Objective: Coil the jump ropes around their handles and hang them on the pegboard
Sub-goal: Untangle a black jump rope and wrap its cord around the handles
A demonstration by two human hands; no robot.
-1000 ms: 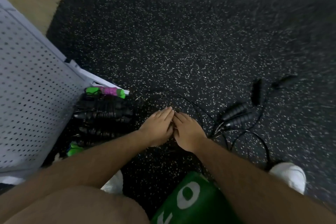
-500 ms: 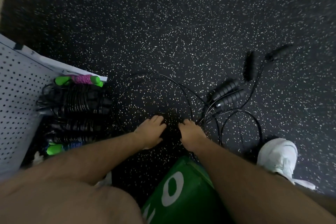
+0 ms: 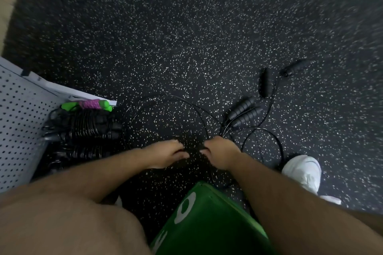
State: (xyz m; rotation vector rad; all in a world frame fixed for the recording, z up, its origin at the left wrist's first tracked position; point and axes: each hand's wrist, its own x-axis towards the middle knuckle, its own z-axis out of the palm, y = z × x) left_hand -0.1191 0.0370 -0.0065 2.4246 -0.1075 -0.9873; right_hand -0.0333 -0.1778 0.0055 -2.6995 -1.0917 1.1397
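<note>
A thin black jump rope lies in loose loops on the speckled floor, its two ribbed black handles side by side to the right. My right hand grips the cord where the loops gather. My left hand, a short gap away, pinches the same cord between fingertips and thumb. A second black rope's handles lie farther right. Several coiled ropes hang against the white pegboard on the left, the top one with green and pink handles.
A green box with white letters sits just below my hands. My white shoe stands on the floor at the right, near a cord loop. A pale wall runs along the top edge of the black rubber floor.
My hands, pressed together a second ago, have drawn apart along the cord. The camera dipped down, then lifted again, so the wall is back in sight.
</note>
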